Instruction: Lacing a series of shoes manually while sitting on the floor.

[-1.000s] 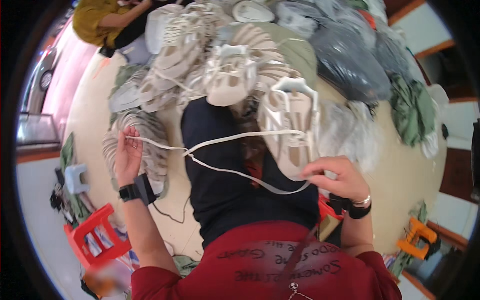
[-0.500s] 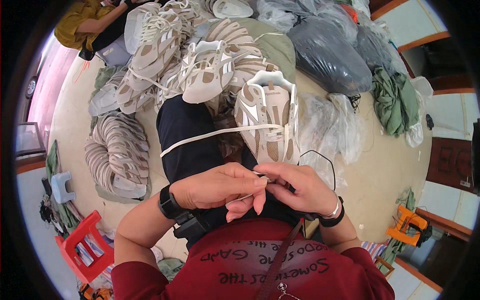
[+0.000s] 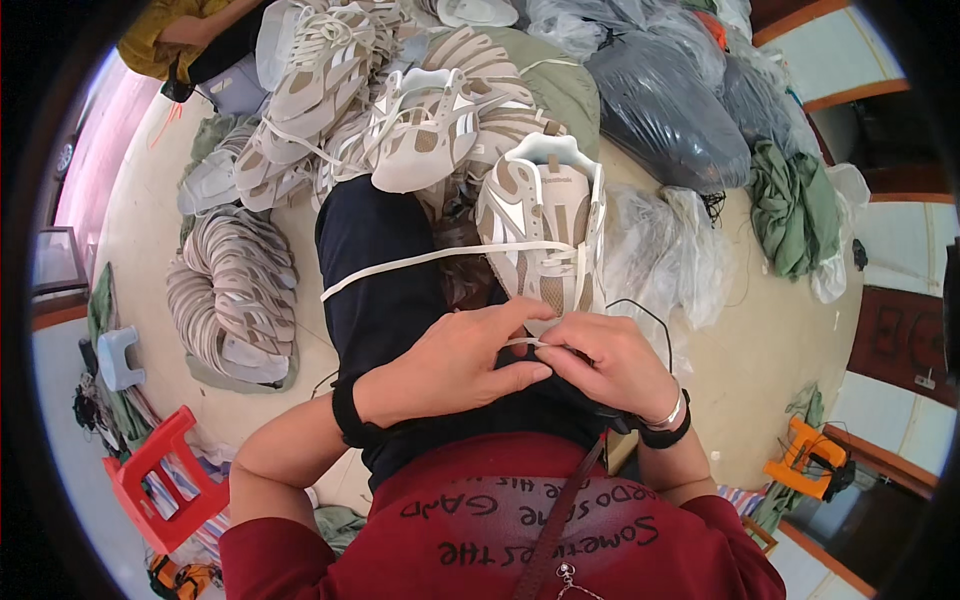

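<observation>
A beige and white sneaker upper (image 3: 541,205) sits in front of my knees, its toe toward me. From its eyelets a long cream shoelace (image 3: 420,258) runs left across my dark trouser leg. My right hand (image 3: 610,362) is closed, thumb and forefinger pinching a pale lace end (image 3: 524,341) just below the toe. My left hand (image 3: 455,358) faces it with thumb and forefinger spread apart around that lace end; its other fingers are mostly hidden. Another partly laced upper (image 3: 422,135) lies just beyond my left knee.
Piles of similar uppers (image 3: 310,90) lie ahead and left, with a curved stack (image 3: 235,295) on the floor. Dark plastic-wrapped bundles (image 3: 665,115) and clear plastic sheets (image 3: 660,255) are at right. A red stool (image 3: 165,475) stands at left; another person's arm (image 3: 200,30) shows far left.
My left thumb and forefinger have parted from their pinch, and the left hand has turned palm toward the right. My right hand keeps its pinch. The view has shifted slightly.
</observation>
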Demonstrator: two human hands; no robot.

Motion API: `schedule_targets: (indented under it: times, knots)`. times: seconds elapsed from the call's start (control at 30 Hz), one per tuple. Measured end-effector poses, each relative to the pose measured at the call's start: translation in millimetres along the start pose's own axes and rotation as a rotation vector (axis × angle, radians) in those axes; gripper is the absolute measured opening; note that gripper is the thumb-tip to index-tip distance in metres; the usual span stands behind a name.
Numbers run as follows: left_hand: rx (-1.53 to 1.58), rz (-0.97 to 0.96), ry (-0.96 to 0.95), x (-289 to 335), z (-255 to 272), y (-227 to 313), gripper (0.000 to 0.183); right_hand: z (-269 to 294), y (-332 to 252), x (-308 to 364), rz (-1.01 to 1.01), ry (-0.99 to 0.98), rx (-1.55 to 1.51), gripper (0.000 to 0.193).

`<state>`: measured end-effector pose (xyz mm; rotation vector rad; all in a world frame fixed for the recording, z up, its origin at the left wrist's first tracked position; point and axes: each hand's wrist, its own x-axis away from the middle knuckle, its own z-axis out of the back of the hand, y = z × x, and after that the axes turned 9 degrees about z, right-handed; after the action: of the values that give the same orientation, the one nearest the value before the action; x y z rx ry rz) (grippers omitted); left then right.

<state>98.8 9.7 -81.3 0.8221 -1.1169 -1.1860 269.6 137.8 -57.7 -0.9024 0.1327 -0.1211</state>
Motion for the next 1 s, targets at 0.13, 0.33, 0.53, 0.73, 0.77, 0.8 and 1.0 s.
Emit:
schedule_targets:
  times: [0.13,0.33,0.53,0.73,0.77,0.8,1.0]
  knots:
    - [-0.058,-0.146,0.172,-1,-2,-4,0.025,-2,6,-1,-0.006,0.017,-0.016,0.011]
    - [0.120,0.052,0.205,-6,6,-15,0.013,8,24,-17,-0.098,0.279,-0.036,0.011]
    - [0.334,0.291,0.184,-18,9,-28,0.013,4,56,-39,-0.138,0.333,0.206,0.009]
    - [0.311,0.261,0.224,-33,15,-39,0.012,0,60,-41,-0.130,0.247,0.186,0.008]
    - [0.305,0.221,0.241,-36,15,-42,0.013,1,61,-41,-0.127,0.290,0.111,0.008]
    - [0.306,0.222,0.239,-38,17,-42,0.013,3,63,-41,-0.130,0.290,0.110,0.008]
    - [0.195,0.214,0.261,-53,22,-43,0.015,15,73,-44,-0.129,0.436,0.142,0.010]
